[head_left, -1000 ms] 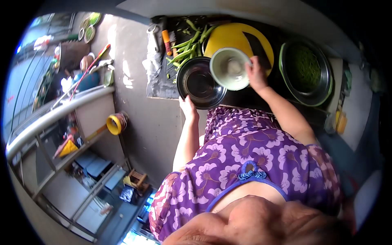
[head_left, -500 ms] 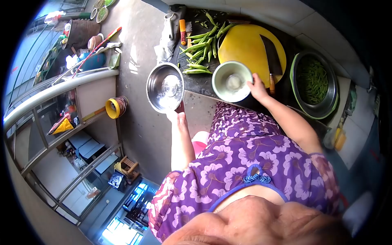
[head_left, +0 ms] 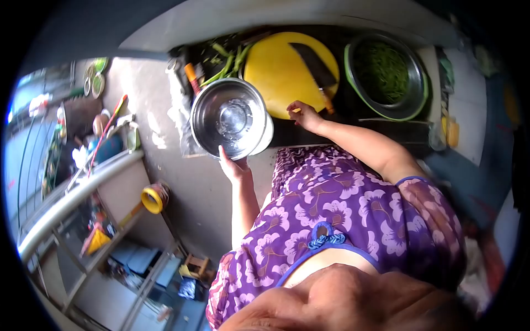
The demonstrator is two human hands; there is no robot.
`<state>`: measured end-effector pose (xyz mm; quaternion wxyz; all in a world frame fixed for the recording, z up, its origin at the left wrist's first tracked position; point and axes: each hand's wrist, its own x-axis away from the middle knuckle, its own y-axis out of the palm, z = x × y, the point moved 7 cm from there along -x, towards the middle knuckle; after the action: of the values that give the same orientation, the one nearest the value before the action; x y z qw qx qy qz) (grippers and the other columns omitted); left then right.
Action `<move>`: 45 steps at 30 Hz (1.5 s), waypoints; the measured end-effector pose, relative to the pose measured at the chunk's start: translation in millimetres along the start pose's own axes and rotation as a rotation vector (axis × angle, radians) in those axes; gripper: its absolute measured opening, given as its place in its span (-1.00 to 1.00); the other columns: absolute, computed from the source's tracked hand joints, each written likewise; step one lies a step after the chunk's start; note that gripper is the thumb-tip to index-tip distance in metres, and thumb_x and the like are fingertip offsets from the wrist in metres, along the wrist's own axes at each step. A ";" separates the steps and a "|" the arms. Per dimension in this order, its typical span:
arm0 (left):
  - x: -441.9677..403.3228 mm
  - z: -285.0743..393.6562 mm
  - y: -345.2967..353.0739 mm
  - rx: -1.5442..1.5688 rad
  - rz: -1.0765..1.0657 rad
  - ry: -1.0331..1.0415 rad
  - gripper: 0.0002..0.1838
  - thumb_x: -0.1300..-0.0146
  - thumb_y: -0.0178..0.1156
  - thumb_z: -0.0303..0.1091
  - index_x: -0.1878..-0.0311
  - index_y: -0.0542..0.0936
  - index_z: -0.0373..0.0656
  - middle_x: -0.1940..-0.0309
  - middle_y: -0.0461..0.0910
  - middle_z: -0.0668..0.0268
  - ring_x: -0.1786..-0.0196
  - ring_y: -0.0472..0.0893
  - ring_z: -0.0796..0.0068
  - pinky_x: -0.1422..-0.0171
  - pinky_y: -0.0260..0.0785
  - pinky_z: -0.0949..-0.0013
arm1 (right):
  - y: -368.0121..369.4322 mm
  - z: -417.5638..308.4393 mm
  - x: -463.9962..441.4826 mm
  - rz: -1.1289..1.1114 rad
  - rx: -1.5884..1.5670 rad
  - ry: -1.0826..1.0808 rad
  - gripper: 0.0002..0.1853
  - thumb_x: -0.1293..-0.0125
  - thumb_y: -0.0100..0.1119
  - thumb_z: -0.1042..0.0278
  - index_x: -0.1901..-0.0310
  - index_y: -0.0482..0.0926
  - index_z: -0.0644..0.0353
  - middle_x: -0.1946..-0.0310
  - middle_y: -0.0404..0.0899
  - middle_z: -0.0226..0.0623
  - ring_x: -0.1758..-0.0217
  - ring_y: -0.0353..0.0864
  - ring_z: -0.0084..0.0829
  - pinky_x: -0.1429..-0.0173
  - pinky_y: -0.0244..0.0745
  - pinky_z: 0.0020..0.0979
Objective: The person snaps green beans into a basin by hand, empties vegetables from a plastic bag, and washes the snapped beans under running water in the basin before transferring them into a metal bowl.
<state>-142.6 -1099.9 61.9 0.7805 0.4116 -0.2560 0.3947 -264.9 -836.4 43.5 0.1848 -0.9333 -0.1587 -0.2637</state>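
Note:
My left hand [head_left: 237, 170] grips a stainless steel bowl [head_left: 232, 118] by its near rim, thumb over the edge. A pale green-white bowl [head_left: 268, 136] shows only as a strip behind the steel bowl's right side; whether it rests on the counter or is held too, I cannot tell. Near the lower edge of a round yellow cutting board [head_left: 276, 71], my right hand [head_left: 307, 117] hovers with loosely bent fingers and nothing visible in them. On the board lies a cleaver [head_left: 314, 66] with a wooden handle. Long green pods [head_left: 227, 69] lie left of the board, partly hidden by the steel bowl.
A dark basin [head_left: 386, 71] of cut green pieces stands right of the board. An orange-handled brush [head_left: 192, 77] lies at the counter's left end. A yellow bucket [head_left: 154, 198] stands by the railing [head_left: 83, 201] on the left.
My right hand has let go of the pale bowl, which now sits behind the steel bowl. The steel bowl has come rightward over the counter's edge. The view has shifted to the right.

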 end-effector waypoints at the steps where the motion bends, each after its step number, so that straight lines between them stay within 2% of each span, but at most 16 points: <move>1: 0.5 -7.7 8.4 -0.082 0.011 -0.102 -0.49 -0.33 0.08 -0.04 -0.22 0.38 -0.17 -0.11 0.51 0.22 -0.05 0.59 0.28 -0.10 0.53 0.14 | -21.8 -1.8 1.8 0.119 0.057 -0.169 -0.84 -0.27 0.14 0.42 0.12 0.51 0.19 0.29 0.58 -0.31 0.37 0.58 -0.45 0.24 0.51 -0.42; 3: -1.2 -21.5 40.7 -0.148 -0.130 -0.172 -0.47 -0.32 0.11 -0.06 -0.24 0.36 -0.17 -0.13 0.50 0.22 -0.10 0.56 0.26 -0.15 0.50 0.11 | -82.8 -5.8 12.9 0.389 0.160 -0.331 -0.83 -0.24 0.15 0.46 0.12 0.51 0.19 0.33 0.59 -0.28 0.36 0.59 -0.42 0.22 0.51 -0.41; 5: 3.5 -39.5 69.8 -0.081 -0.206 -0.288 -0.53 -0.34 0.11 -0.08 -0.24 0.32 -0.02 -0.11 0.48 0.32 -0.01 0.57 0.36 0.13 0.51 0.27 | -146.5 -19.7 37.4 0.624 0.321 -0.370 -0.78 -0.22 0.17 0.46 0.09 0.50 0.19 0.23 0.59 -0.22 0.35 0.60 -0.39 0.21 0.51 -0.40; 9: -2.1 -63.8 107.5 -0.123 -0.324 -0.474 -0.60 -0.39 0.04 -0.11 -0.22 0.36 -0.02 -0.11 0.51 0.31 -0.06 0.56 0.32 0.04 0.46 0.25 | -287.0 100.7 30.8 1.000 0.409 0.202 -0.42 -0.15 0.29 0.11 -0.18 0.37 0.12 -0.10 0.47 -0.05 -0.09 0.51 -0.14 -0.14 0.42 -0.19; 11: -5.1 -67.3 119.9 -0.245 -0.302 -0.454 -0.59 -0.40 0.02 -0.13 -0.24 0.35 -0.03 -0.13 0.49 0.31 -0.06 0.56 0.32 -0.02 0.45 0.22 | -316.3 106.5 49.9 1.017 0.196 0.537 -0.13 -0.10 0.29 -0.12 -0.37 0.15 0.04 -0.30 0.25 0.02 -0.35 0.25 -0.05 -0.34 0.25 -0.11; 14: -21.5 -82.0 139.8 -0.201 -0.312 -0.450 -0.57 -0.40 0.01 -0.13 -0.29 0.29 0.03 -0.13 0.47 0.31 -0.07 0.55 0.30 -0.01 0.49 0.19 | -330.8 103.8 26.4 1.060 0.527 0.518 0.03 -0.07 0.27 -0.26 -0.47 -0.09 -0.12 -0.44 -0.06 -0.01 -0.46 0.00 0.07 -0.41 0.16 -0.05; 17: -47.7 -101.0 152.3 -0.270 -0.244 -0.432 -0.57 -0.43 -0.04 -0.10 -0.30 0.26 0.07 -0.12 0.46 0.28 -0.04 0.56 0.22 0.04 0.50 0.15 | -233.6 43.2 -1.7 0.580 0.799 0.607 0.06 -0.01 0.21 -0.42 -0.47 -0.16 -0.39 -0.51 -0.49 -0.18 -0.50 -0.36 0.21 -0.31 0.03 0.39; 21: -83.1 -115.5 143.0 -0.268 -0.141 -0.411 -0.59 -0.44 -0.08 -0.07 -0.24 0.29 -0.05 -0.05 0.49 0.19 0.13 0.60 0.19 0.21 0.52 0.18 | -155.0 53.3 4.0 0.081 1.330 0.145 -0.22 -0.18 0.09 -0.31 -0.41 0.13 -0.30 -0.45 -0.11 -0.08 -0.38 0.12 0.18 -0.15 0.36 0.18; 25: -100.6 -98.5 123.8 -0.388 -0.025 -0.325 -0.58 -0.43 -0.06 -0.06 -0.21 0.25 -0.08 0.00 0.48 0.15 0.28 0.59 0.19 0.33 0.51 0.19 | -168.2 -17.4 26.3 0.203 1.180 -0.048 -0.39 -0.26 0.06 -0.18 -0.31 0.30 -0.19 -0.27 0.25 -0.13 -0.07 0.53 -0.02 0.04 0.53 -0.06; 28: -99.5 -86.8 120.9 -0.398 -0.011 -0.225 -0.49 -0.35 0.10 -0.13 -0.25 0.20 -0.12 0.00 0.43 0.15 0.12 0.54 0.22 0.19 0.50 0.24 | -208.4 -47.0 -28.2 0.456 1.138 -0.186 -0.43 -0.29 0.04 -0.16 -0.28 0.33 -0.15 -0.23 0.33 -0.23 -0.17 0.46 -0.13 -0.04 0.49 -0.07; 32: -45.8 -32.3 124.0 -1.004 0.398 0.503 -0.47 -0.26 0.13 -0.33 -0.28 0.26 -0.11 -0.11 0.37 0.18 0.01 0.48 0.30 -0.04 0.42 0.35 | -207.2 -20.5 -95.0 0.339 1.094 0.047 -0.44 -0.31 -0.02 -0.17 -0.28 0.34 -0.15 -0.27 0.31 -0.36 -0.31 0.30 -0.16 -0.26 0.31 0.00; 37: 29.4 -111.9 246.3 -1.044 -0.852 0.639 -0.46 -0.24 0.18 -0.33 -0.27 0.30 -0.16 -0.15 0.34 0.04 -0.13 0.42 0.16 -0.20 0.34 0.25 | -147.7 -7.6 -31.6 -0.187 1.219 0.127 -0.50 -0.27 0.04 0.01 -0.20 0.41 0.01 -0.19 0.37 -0.09 -0.20 0.38 0.00 -0.24 0.34 -0.05; 40: 9.3 -182.1 276.3 -1.349 -1.001 0.845 -0.35 -0.23 0.20 -0.19 -0.33 0.23 -0.19 -0.31 0.21 -0.08 -0.30 0.30 -0.08 -0.35 0.21 0.11 | -175.2 -21.1 -42.0 -0.336 1.105 0.113 -0.46 -0.23 0.10 -0.08 -0.20 0.43 -0.03 -0.23 0.37 -0.24 -0.31 0.29 -0.13 -0.20 0.32 0.08; 43: -33.4 -236.5 297.9 -1.587 -1.068 0.604 -0.18 -0.21 0.15 0.11 -0.39 0.16 -0.20 -0.38 0.11 -0.12 -0.38 0.19 -0.12 -0.41 0.12 0.05 | -236.7 -56.3 -59.0 0.285 1.209 -0.215 -0.39 -0.22 0.07 -0.21 -0.24 0.41 -0.08 -0.30 0.31 -0.26 -0.35 0.24 -0.17 -0.21 0.31 0.05; 44: -52.6 -260.8 290.6 -1.625 -1.153 0.235 0.01 -0.04 0.20 0.33 -0.42 0.14 -0.13 -0.39 0.12 -0.09 -0.42 0.13 -0.06 -0.41 0.12 0.06 | -244.2 -43.5 -59.9 0.181 1.189 0.015 -0.31 -0.20 0.02 -0.31 -0.30 0.34 -0.13 -0.37 0.20 -0.27 -0.41 0.17 -0.16 -0.30 0.22 0.05; 45: -44.8 -265.6 290.0 -1.780 -1.247 0.282 0.06 0.04 0.24 0.37 -0.43 0.14 -0.08 -0.40 0.11 -0.07 -0.43 0.13 -0.05 -0.41 0.13 0.06 | -250.1 -27.6 -56.8 0.076 1.159 0.243 -0.22 -0.19 -0.04 -0.42 -0.36 0.26 -0.17 -0.44 0.09 -0.28 -0.46 0.09 -0.16 -0.38 0.13 0.05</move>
<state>-387.5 -792.3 16.4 0.8834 -0.2912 -0.1045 -0.3521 -421.3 -639.1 99.4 0.6904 -0.6485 -0.2209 -0.2323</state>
